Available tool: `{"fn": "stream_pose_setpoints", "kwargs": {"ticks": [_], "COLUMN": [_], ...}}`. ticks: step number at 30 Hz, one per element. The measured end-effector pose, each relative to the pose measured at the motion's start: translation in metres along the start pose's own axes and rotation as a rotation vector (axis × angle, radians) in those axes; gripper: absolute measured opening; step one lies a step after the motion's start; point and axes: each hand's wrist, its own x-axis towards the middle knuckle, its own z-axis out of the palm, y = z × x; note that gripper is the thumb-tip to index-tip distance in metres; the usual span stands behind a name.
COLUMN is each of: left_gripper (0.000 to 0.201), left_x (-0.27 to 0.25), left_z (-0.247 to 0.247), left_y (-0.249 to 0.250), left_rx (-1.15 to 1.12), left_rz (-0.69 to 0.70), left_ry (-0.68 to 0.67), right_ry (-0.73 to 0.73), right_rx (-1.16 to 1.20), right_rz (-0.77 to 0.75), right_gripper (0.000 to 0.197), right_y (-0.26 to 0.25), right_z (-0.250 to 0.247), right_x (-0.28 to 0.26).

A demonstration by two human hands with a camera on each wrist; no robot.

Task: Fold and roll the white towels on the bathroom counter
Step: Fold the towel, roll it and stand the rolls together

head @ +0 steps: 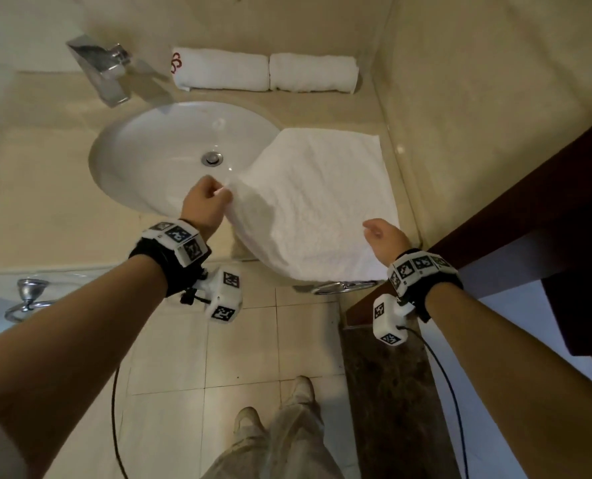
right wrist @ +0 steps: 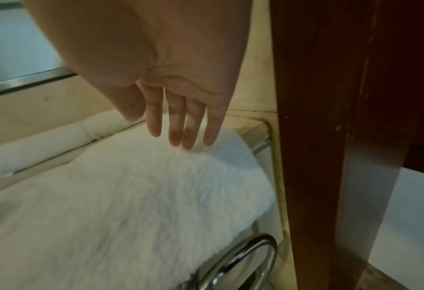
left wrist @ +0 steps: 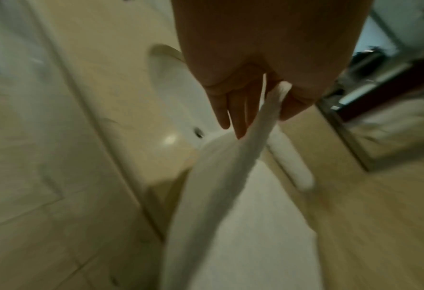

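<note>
Left grip (head: 204, 202): pinches the flat towel's (head: 318, 202) left corner, lifted over the sink (head: 142, 146).
Right grip (head: 386, 238): fingers straight, above the towel's near right.
Rolled towels (head: 265, 70): far on the table (head: 45, 174).

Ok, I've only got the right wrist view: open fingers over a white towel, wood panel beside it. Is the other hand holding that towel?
Observer: Yes. The left hand pinches a corner of the spread towel and lifts it over the sink.
Operator: I see rolled white shapes at the back. How many are finished?
Observer: Two rolled towels lie end to end against the back wall; the left one shows a red emblem.
Operator: Does my right hand actually grip anything?
Observer: No. The head view shows the right hand open at the towel's near right edge; I cannot tell whether it touches.
</note>
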Motion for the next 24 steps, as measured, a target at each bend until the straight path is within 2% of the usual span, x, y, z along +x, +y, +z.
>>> {"fn": "stream_pose_setpoints", "kwargs": {"ticks": [2,5,7,9,11,13,14,17,20,21,24], "left_gripper": [0.024,0.016,0.011,0.029,0.038,0.039,0.04,0.044,0.051,0.054,0.064], "left_x": [-0.011,-0.035,-0.047,-0.047,-0.035,-0.014,-0.005,0.017,0.029,0.034,0.049], "left_z": [0.037,0.096,0.132,0.151,0.156,0.152,0.149,0.144,0.144,0.145,0.146], "left_y": [0.045,0.093,0.104,0.1,0.092,0.083,0.079,0.068,0.06,0.058,0.056], "left_rx": [-0.029,-0.01,0.156,0.299,0.377,0.448,0.476,0.543,0.583,0.575,0.52], "left_rz": [0.173,0.359,0.387,0.321,0.26,0.181,0.135,0.042,-0.021,-0.037,-0.077], "left_ry": [-0.101,-0.382,-0.614,-0.731,-0.666,-0.561,-0.537,-0.51,-0.484,-0.469,-0.406], "right_ry": [0.112,0.174,0.149,0.122,0.107,0.059,0.037,0.031,0.086,0.094,0.099], "right_rx": [0.122,0.403,0.493,0.454,0.395,0.337,0.278,0.141,0.052,0.002,-0.04], "right_rz": [0.046,0.164,0.243,0.258,0.284,0.274,0.272,0.269,0.254,0.248,0.234], "right_gripper": [0.031,0.025,0.028,0.033,0.038,0.034,0.029,0.037,0.018,0.019,0.042], "right_y": [0.008,0.021,0.032,0.042,0.051,0.054,0.055,0.058,0.049,0.044,0.029], "right_z": [-0.014,-0.028,-0.034,-0.037,-0.039,-0.037,-0.035,-0.031,-0.031,-0.031,-0.038], "right_x": [0.001,-0.004,-0.007,-0.009,-0.008,-0.005,-0.001,0.011,0.021,0.025,0.04]}}
